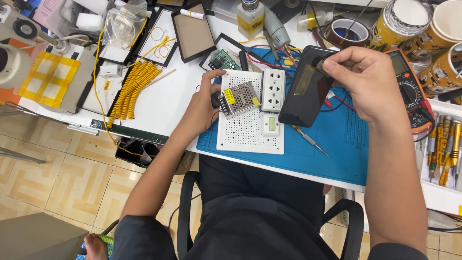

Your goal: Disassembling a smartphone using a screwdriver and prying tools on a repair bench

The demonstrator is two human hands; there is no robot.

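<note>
Mid-job, by the look of it: right hand [368, 82] pinching the top edge of a black slab-shaped phone [308, 86], tilted up just right of the white perforated board [248, 127]. Left hand [204, 103] curled against that board's left edge, touching the small metal-caged power supply [239, 97]. Thin screwdriver [310, 141] idle on the blue mat [337, 144], right of the board. Nothing visibly opened yet.

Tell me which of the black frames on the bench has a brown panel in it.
The tilted black frame at the back, with a white marker across its top corner. The neighbouring frames to its left show white inside.
</note>
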